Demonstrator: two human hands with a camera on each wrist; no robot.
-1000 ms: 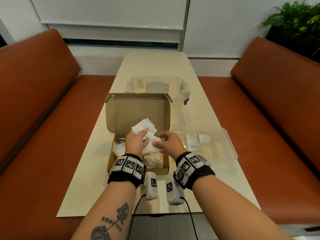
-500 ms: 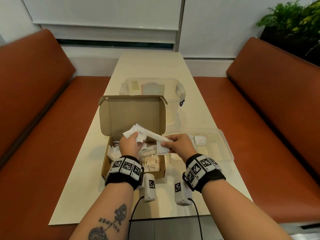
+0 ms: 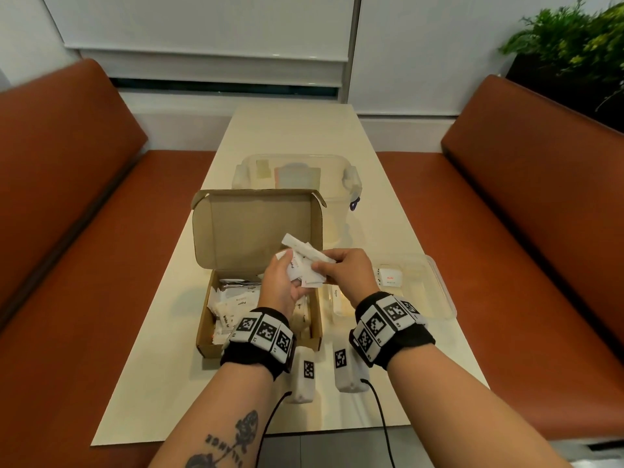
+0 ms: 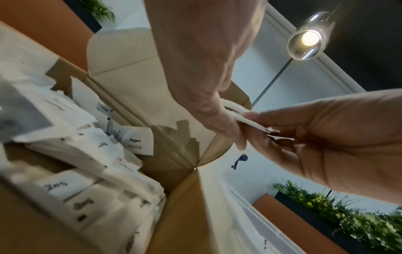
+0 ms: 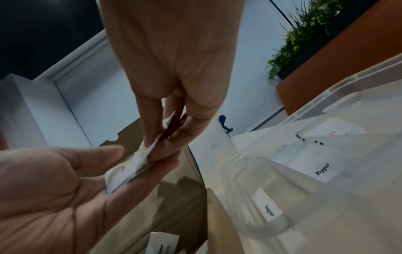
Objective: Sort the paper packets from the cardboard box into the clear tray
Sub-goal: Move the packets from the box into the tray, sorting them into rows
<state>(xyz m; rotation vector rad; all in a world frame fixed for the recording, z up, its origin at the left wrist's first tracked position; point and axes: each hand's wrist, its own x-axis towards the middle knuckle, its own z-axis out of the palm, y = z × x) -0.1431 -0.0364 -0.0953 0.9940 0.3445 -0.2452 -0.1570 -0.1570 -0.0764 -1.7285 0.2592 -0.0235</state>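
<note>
Both grips pinch packets (image 3: 305, 265) | cardboard box (image 3: 206, 336): packets | clear tray (image 3: 442, 292): few

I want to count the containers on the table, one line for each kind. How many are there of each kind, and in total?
Cardboard box: 1
Clear tray: 1
Clear lidded tub: 1
Total: 3
</note>
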